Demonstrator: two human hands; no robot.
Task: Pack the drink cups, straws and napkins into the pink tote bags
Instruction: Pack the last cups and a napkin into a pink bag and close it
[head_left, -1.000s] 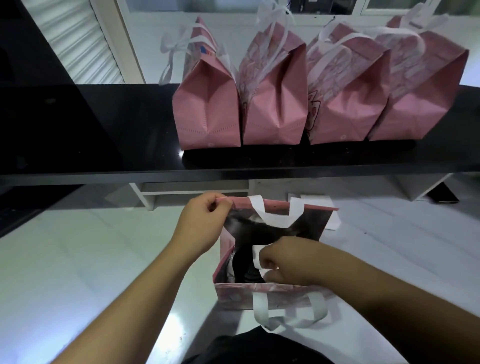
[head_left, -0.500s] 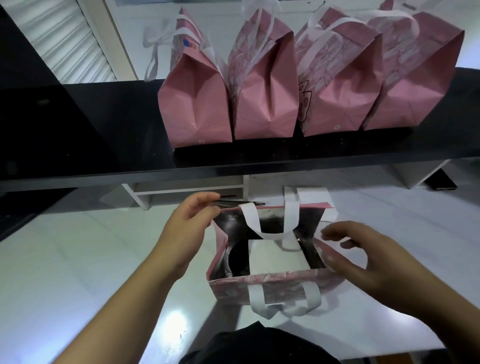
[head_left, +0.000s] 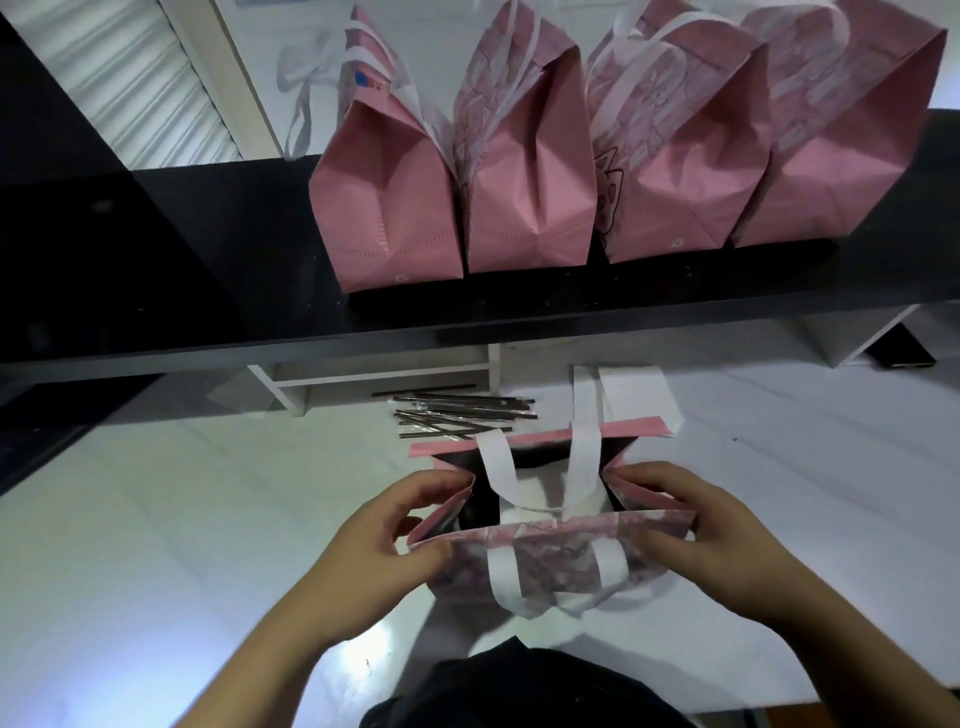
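Both your hands are now moving onto the ends of the open tote bag (head_left: 550, 551) on the white counter (head_left: 156, 519): left hand (head_left: 379, 540) and right hand (head_left: 711, 525), fingers pinching the side folds inward. You are closing it, by my judgement. Four filled bags (head_left: 530, 171) are standing on the black shelf (head_left: 208, 291); straws (head_left: 457, 415) are lying just behind, unpacked.

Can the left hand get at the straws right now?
Probably not without letting go. The left hand pinches the left end of the open bag. The straws lie bare on the white table just beyond the bag's far rim, nothing covering them, so once freed the path looks open.
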